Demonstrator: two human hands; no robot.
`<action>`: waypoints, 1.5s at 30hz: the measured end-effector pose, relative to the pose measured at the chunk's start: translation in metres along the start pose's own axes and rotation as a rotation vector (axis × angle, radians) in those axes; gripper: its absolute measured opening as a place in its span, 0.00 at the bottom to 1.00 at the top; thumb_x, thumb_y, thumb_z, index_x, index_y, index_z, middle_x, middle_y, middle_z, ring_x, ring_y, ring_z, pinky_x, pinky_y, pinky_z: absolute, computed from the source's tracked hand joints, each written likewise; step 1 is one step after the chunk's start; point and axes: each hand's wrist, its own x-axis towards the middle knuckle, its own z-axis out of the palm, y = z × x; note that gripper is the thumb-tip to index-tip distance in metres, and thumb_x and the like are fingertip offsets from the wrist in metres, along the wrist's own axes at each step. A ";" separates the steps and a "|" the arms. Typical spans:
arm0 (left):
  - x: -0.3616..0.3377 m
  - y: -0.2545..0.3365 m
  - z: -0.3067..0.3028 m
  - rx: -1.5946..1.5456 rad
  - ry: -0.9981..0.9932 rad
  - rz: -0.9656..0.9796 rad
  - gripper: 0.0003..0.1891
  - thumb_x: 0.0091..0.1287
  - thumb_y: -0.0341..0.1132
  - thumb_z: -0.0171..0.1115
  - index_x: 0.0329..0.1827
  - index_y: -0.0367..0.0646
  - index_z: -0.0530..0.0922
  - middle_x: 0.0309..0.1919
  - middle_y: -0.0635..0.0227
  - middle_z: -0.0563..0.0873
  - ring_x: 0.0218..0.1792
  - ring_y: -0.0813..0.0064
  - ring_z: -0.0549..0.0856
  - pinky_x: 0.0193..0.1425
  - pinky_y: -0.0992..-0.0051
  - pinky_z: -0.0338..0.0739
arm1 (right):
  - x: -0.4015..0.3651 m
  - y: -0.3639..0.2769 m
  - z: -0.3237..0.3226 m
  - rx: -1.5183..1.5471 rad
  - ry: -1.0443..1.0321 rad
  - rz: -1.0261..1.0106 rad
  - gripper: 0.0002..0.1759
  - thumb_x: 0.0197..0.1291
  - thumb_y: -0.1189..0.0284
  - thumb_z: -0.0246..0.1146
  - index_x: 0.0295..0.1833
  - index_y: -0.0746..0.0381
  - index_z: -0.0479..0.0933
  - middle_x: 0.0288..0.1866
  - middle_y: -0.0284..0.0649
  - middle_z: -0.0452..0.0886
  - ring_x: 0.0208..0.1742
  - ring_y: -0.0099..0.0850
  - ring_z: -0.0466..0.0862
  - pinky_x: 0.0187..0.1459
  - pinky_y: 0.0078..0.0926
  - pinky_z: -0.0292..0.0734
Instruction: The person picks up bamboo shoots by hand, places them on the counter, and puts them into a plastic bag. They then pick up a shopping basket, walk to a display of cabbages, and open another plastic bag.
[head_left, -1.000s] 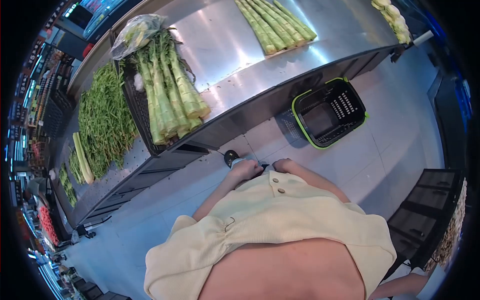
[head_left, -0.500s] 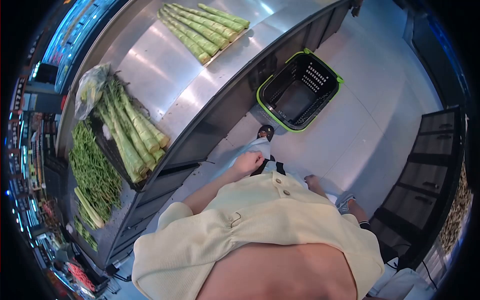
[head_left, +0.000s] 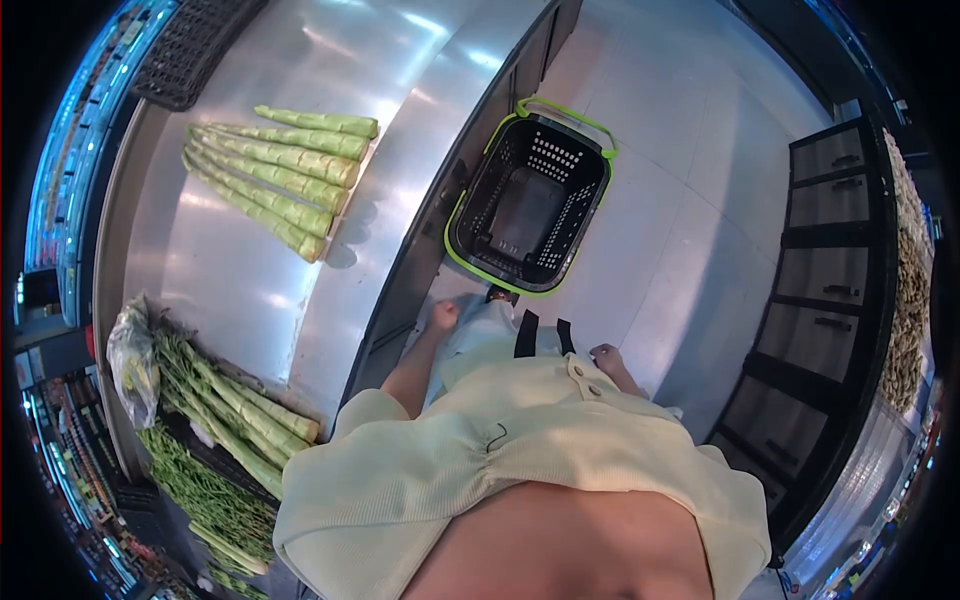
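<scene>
My left hand [head_left: 442, 315] hangs beside the dark side of the counter, its fingers loosely curled with nothing seen in them. On the other side of my body, my right hand [head_left: 605, 355] hangs low with curled fingers and no object visible. Ahead of both hands, a black shopping basket [head_left: 530, 200] with a lime-green rim stands on the floor against the counter. Its inside shows no goods, and its green handle [head_left: 570, 108] lies toward the far end. Neither hand touches the basket. One of my shoes [head_left: 502, 295] is just behind it.
The metal counter [head_left: 255, 285] on the left bears a fan of thick green stalks [head_left: 290, 165], more long stalks [head_left: 240, 410], a plastic-wrapped bundle [head_left: 135, 360] and leafy greens [head_left: 205, 490]. A black crate [head_left: 195, 55] stands farther along. Dark drawers [head_left: 825, 270] line the right.
The view has moved forward along the counter, so the stalks and basket appear lower and farther left. My left hand has swung outward from my body toward the counter side.
</scene>
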 end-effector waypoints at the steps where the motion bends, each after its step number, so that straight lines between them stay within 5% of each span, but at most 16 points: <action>1: 0.018 -0.051 0.023 0.236 -0.112 -0.014 0.11 0.60 0.36 0.53 0.28 0.44 0.82 0.26 0.68 0.86 0.30 0.63 0.85 0.34 0.61 0.77 | -0.005 -0.029 -0.016 0.162 -0.037 0.064 0.15 0.58 0.64 0.57 0.41 0.64 0.79 0.33 0.47 0.83 0.33 0.31 0.83 0.37 0.28 0.77; 5: 0.005 -0.119 0.024 0.869 -0.702 0.054 0.11 0.60 0.36 0.54 0.34 0.45 0.84 0.29 0.66 0.87 0.30 0.69 0.87 0.35 0.67 0.81 | 0.005 -0.075 -0.051 0.451 0.071 -0.109 0.12 0.61 0.65 0.55 0.43 0.61 0.76 0.29 0.38 0.81 0.31 0.25 0.81 0.33 0.25 0.76; 12: 0.061 0.008 0.036 1.173 -0.861 0.369 0.10 0.58 0.34 0.55 0.34 0.44 0.84 0.29 0.63 0.87 0.31 0.67 0.87 0.38 0.65 0.81 | 0.041 -0.004 -0.073 0.274 0.080 -0.190 0.16 0.58 0.62 0.57 0.41 0.64 0.79 0.33 0.42 0.83 0.35 0.32 0.82 0.40 0.29 0.77; 14: 0.077 0.087 0.032 1.021 -0.538 0.759 0.10 0.58 0.36 0.57 0.34 0.42 0.84 0.28 0.63 0.86 0.31 0.67 0.86 0.36 0.63 0.80 | 0.034 0.045 -0.092 0.123 0.170 -0.025 0.19 0.53 0.60 0.59 0.40 0.65 0.80 0.35 0.46 0.84 0.38 0.38 0.83 0.44 0.33 0.77; 16: 0.083 0.184 0.049 -0.008 -0.205 0.002 0.11 0.59 0.39 0.61 0.34 0.40 0.82 0.27 0.64 0.86 0.27 0.73 0.85 0.31 0.69 0.79 | 0.046 0.121 -0.118 0.149 0.341 0.023 0.14 0.52 0.63 0.58 0.33 0.62 0.81 0.35 0.52 0.83 0.40 0.44 0.83 0.45 0.38 0.78; 18: 0.079 0.292 0.051 -0.294 -0.270 0.053 0.10 0.61 0.40 0.61 0.34 0.41 0.81 0.25 0.67 0.83 0.23 0.79 0.81 0.25 0.76 0.75 | 0.072 0.230 -0.146 -0.130 0.162 -0.093 0.11 0.53 0.67 0.57 0.28 0.64 0.77 0.28 0.48 0.82 0.32 0.40 0.83 0.33 0.39 0.78; 21: 0.044 0.435 0.040 -0.426 -0.780 0.028 0.11 0.66 0.39 0.59 0.36 0.38 0.79 0.24 0.71 0.80 0.17 0.87 0.73 0.17 0.85 0.67 | 0.029 0.281 -0.217 0.606 0.267 0.184 0.12 0.56 0.68 0.56 0.41 0.64 0.76 0.27 0.43 0.80 0.24 0.33 0.80 0.23 0.33 0.75; 26: -0.022 0.533 0.052 -0.225 -1.586 -0.006 0.12 0.66 0.40 0.59 0.37 0.38 0.79 0.22 0.74 0.79 0.17 0.93 0.70 0.15 0.88 0.63 | 0.083 0.349 -0.262 0.636 0.099 0.455 0.14 0.55 0.65 0.56 0.41 0.63 0.76 0.27 0.43 0.80 0.24 0.32 0.80 0.24 0.35 0.76; 28: -0.019 0.516 0.077 -0.183 -1.524 -0.135 0.12 0.66 0.41 0.60 0.39 0.41 0.80 0.26 0.74 0.82 0.19 0.91 0.75 0.20 0.87 0.70 | 0.065 0.297 -0.299 0.187 0.119 -0.104 0.13 0.55 0.65 0.56 0.39 0.64 0.76 0.26 0.43 0.80 0.24 0.32 0.80 0.24 0.35 0.76; 30: -0.017 0.506 0.075 -0.282 -1.079 -0.110 0.11 0.65 0.41 0.60 0.41 0.43 0.81 0.29 0.73 0.84 0.24 0.86 0.81 0.26 0.85 0.77 | 0.115 0.256 -0.302 0.136 0.041 -0.216 0.13 0.55 0.65 0.56 0.35 0.65 0.76 0.24 0.43 0.79 0.23 0.32 0.80 0.23 0.35 0.76; 31: -0.018 0.516 0.062 -0.431 -0.863 -0.140 0.11 0.64 0.40 0.61 0.42 0.44 0.81 0.32 0.70 0.85 0.29 0.81 0.84 0.30 0.83 0.79 | 0.131 0.207 -0.305 0.395 -0.046 0.180 0.13 0.55 0.66 0.55 0.32 0.66 0.76 0.22 0.42 0.79 0.22 0.33 0.79 0.22 0.34 0.75; 35: 0.066 0.452 0.065 0.184 0.143 0.152 0.12 0.56 0.43 0.60 0.39 0.50 0.84 0.36 0.60 0.86 0.42 0.59 0.85 0.48 0.64 0.80 | 0.196 0.088 -0.295 0.046 -0.046 -0.353 0.18 0.55 0.60 0.59 0.40 0.64 0.78 0.26 0.43 0.81 0.27 0.35 0.81 0.31 0.34 0.76; 40: 0.136 0.351 0.086 -0.262 -0.121 -0.613 0.12 0.57 0.40 0.61 0.38 0.44 0.84 0.36 0.58 0.87 0.40 0.60 0.86 0.46 0.66 0.81 | 0.132 -0.066 -0.406 -0.028 0.325 -0.920 0.12 0.62 0.67 0.53 0.41 0.64 0.76 0.37 0.48 0.80 0.39 0.46 0.79 0.42 0.40 0.73; 41: 0.142 0.320 0.107 -0.263 -0.136 -0.649 0.12 0.57 0.40 0.61 0.38 0.44 0.84 0.36 0.58 0.87 0.40 0.60 0.86 0.46 0.66 0.81 | 0.141 -0.062 -0.412 -0.034 0.290 -0.902 0.12 0.62 0.67 0.53 0.41 0.64 0.76 0.37 0.48 0.80 0.39 0.46 0.79 0.42 0.40 0.73; 43: 0.176 0.269 0.154 1.141 -0.378 0.221 0.12 0.58 0.39 0.62 0.39 0.41 0.83 0.37 0.61 0.87 0.40 0.62 0.86 0.45 0.64 0.81 | 0.170 -0.060 -0.450 -0.129 0.374 -0.849 0.11 0.59 0.68 0.56 0.42 0.63 0.76 0.39 0.48 0.80 0.41 0.46 0.79 0.43 0.40 0.74; 45: 0.167 0.336 0.162 0.547 -0.393 -0.251 0.11 0.59 0.39 0.59 0.38 0.42 0.83 0.34 0.59 0.86 0.35 0.64 0.86 0.35 0.63 0.79 | 0.197 -0.054 -0.481 -0.397 0.190 -0.694 0.10 0.59 0.69 0.57 0.42 0.62 0.77 0.39 0.47 0.80 0.41 0.45 0.79 0.43 0.39 0.74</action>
